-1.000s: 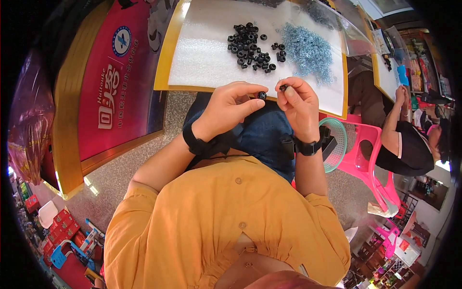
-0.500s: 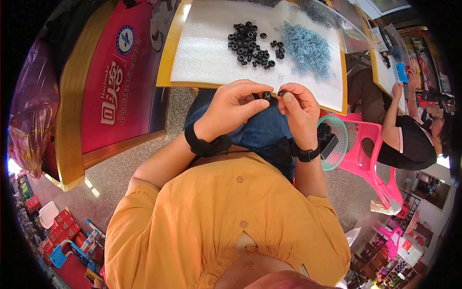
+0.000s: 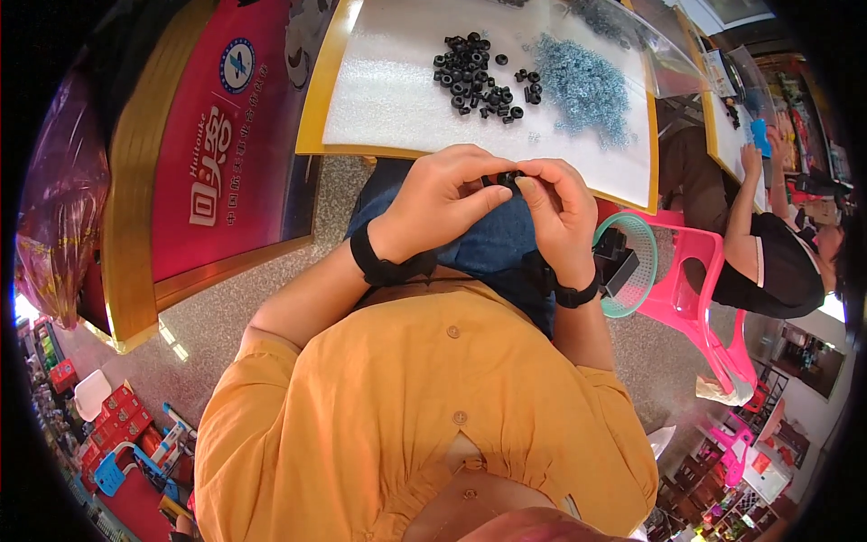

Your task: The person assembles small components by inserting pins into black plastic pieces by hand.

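My left hand (image 3: 444, 203) pinches a small black round part (image 3: 508, 179) between thumb and fingertips, just beyond the near edge of the table. My right hand (image 3: 562, 215) is closed against it from the other side, its thumb and forefinger meeting the part. What those right fingertips hold is mostly hidden; a small dark piece showed there earlier. On the white table top (image 3: 384, 104) ahead lies a heap of black ring-shaped parts (image 3: 468, 74). To its right spreads a pile of tiny clear bluish pieces (image 3: 585, 88).
A yellow rim (image 3: 312, 117) edges the table. By my right wrist hangs a green mesh basket (image 3: 643, 271) with black boxes (image 3: 616, 262), near a pink plastic chair (image 3: 691, 280). Another person (image 3: 768, 271) sits at a table on the right. A pink-red panelled counter (image 3: 226, 163) stands left.
My hands have come together: the right fingertips, apart from the black part before, now meet it. The table and its piles sit slightly higher and farther right in view.
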`<action>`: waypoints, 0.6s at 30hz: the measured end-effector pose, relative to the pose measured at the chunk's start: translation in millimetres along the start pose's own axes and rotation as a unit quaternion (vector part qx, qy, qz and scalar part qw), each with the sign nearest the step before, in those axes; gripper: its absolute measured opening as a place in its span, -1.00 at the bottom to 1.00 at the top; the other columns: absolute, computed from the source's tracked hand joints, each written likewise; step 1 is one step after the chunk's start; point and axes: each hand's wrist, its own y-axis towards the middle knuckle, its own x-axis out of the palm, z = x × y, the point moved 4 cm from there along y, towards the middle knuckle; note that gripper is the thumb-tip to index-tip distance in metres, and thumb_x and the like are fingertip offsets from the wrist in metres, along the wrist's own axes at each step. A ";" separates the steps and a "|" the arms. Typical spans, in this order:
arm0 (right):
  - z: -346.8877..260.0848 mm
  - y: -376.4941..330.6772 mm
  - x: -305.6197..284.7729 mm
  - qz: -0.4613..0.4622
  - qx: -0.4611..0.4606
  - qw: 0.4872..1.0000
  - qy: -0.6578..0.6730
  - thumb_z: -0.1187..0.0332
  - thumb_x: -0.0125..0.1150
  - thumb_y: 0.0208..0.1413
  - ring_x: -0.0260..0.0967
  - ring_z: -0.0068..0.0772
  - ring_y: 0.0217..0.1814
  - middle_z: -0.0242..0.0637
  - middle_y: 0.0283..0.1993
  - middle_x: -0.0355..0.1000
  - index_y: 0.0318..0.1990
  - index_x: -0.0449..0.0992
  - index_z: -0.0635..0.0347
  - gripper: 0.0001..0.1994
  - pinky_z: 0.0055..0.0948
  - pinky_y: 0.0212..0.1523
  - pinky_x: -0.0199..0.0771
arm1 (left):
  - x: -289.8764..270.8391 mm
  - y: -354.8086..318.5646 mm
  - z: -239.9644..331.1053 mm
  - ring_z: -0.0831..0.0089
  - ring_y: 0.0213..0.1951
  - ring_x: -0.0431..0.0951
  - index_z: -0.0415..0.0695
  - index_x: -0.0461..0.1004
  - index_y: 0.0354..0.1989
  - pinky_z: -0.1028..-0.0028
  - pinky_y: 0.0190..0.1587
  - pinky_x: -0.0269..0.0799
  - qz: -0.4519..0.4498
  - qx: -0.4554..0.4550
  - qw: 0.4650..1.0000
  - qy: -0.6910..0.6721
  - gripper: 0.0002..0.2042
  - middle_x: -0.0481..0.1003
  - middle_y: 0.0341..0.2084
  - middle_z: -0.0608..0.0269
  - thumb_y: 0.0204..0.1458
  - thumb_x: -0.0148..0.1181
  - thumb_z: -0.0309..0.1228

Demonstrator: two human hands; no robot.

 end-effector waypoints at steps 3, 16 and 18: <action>-0.6 -0.4 0.4 0.002 -0.011 1.000 -0.010 0.50 0.28 0.12 0.47 -0.36 -0.23 -0.23 -0.23 0.52 -0.17 0.55 0.25 -0.87 -0.49 -0.19 0.45 | 0.7 -0.3 -0.2 0.66 -0.52 0.44 -0.19 0.58 -0.02 0.65 -0.50 0.34 -0.005 -0.029 0.999 -0.015 -0.73 0.49 -0.35 0.30 0.08 0.28 -0.51; -2.4 -2.5 3.6 0.004 -0.064 0.997 -0.031 0.58 0.30 0.07 0.49 -0.35 -0.24 -0.25 -0.27 0.53 -0.19 0.55 0.27 -0.85 -0.48 -0.20 0.48 | 3.2 -1.8 -6.0 0.66 -0.57 0.45 -0.23 0.56 -0.05 0.64 -0.55 0.33 -0.003 -0.040 0.999 -0.016 -0.76 0.48 -0.35 0.28 0.09 0.26 -0.54; 12.2 -7.4 5.7 0.007 0.050 0.988 0.144 0.57 0.26 0.12 0.47 -0.45 -0.30 -0.31 -0.30 0.52 -0.18 0.55 0.30 -0.88 -0.53 -0.26 0.47 | 4.2 -1.8 -4.2 0.63 -0.59 0.45 -0.23 0.56 -0.05 0.62 -0.55 0.33 0.006 -0.014 1.000 -0.010 -0.76 0.48 -0.35 0.27 0.08 0.27 -0.54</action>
